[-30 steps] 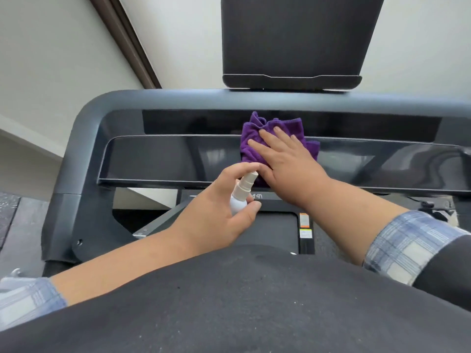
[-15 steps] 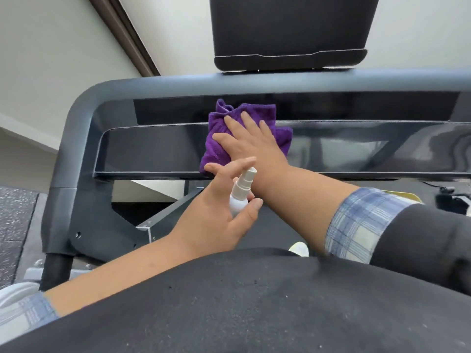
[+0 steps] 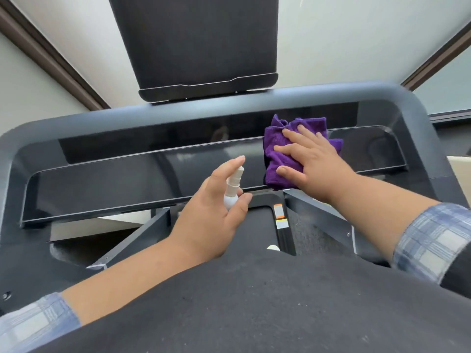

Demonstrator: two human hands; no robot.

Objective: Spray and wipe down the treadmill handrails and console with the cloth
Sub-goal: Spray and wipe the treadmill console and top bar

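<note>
A crumpled purple cloth (image 3: 277, 171) lies on the glossy black console panel (image 3: 127, 179) of the treadmill, right of its middle. My right hand (image 3: 313, 164) presses flat on the cloth with straight, spread fingers. My left hand (image 3: 216, 212) grips a small white spray bottle (image 3: 233, 191) just in front of the panel's near edge, index finger raised beside the nozzle. The grey handrail frame (image 3: 76, 123) curves round the console on both sides.
A dark screen (image 3: 198, 47) stands upright behind the console. Below the panel show the treadmill's black deck with warning stickers (image 3: 280, 217) and grey support struts (image 3: 132, 240). Pale walls with dark trim rise behind. My dark shirt fills the bottom of the view.
My right hand has slid the cloth to the right along the console panel. The left hand with the bottle has stayed roughly where it was. The view has tilted.
</note>
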